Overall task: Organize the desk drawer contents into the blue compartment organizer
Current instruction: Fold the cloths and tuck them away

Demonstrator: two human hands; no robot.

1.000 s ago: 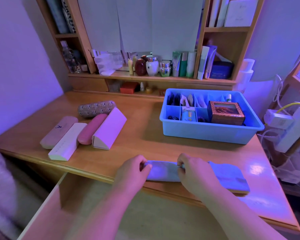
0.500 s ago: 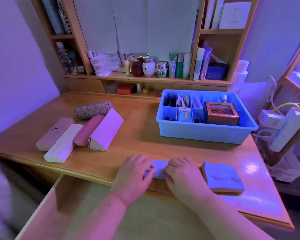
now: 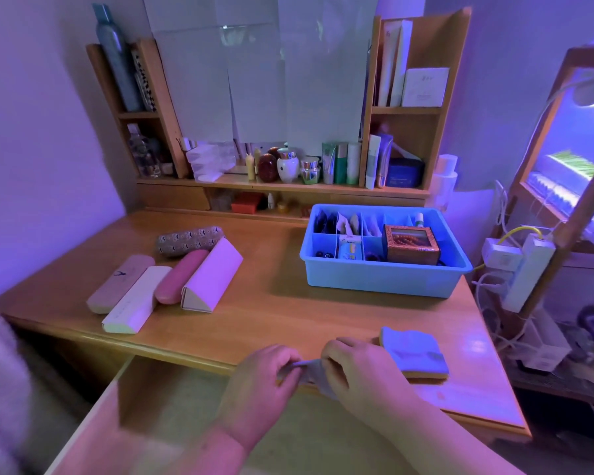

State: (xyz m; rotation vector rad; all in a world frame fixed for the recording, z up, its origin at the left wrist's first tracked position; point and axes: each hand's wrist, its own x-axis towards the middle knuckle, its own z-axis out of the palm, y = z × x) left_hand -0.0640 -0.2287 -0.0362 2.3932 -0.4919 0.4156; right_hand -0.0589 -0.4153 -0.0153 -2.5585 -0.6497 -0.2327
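Observation:
The blue compartment organizer (image 3: 374, 279) stands on the desk at the right, with small items in its cells and an ornate brown box (image 3: 411, 244) inside. At the desk's front edge, over the open drawer (image 3: 158, 416), my left hand (image 3: 264, 382) and my right hand (image 3: 354, 368) together pinch a small pale cloth (image 3: 307, 368), mostly hidden by my fingers. A folded blue cloth (image 3: 414, 353) lies on a thin yellow pad just right of my right hand.
Several glasses cases lie at the desk's left: patterned (image 3: 189, 241), pink (image 3: 180, 275), white triangular (image 3: 213, 275), white flat (image 3: 136, 301), beige (image 3: 117, 284). Bottles and jars crowd the back shelf (image 3: 282, 186). Power strips and cables (image 3: 515, 265) hang off the right edge.
The long blue cloth is now split from view: one folded part stays on the desk at right, while my hands have bunched a small pale piece between them and lifted it at the edge.

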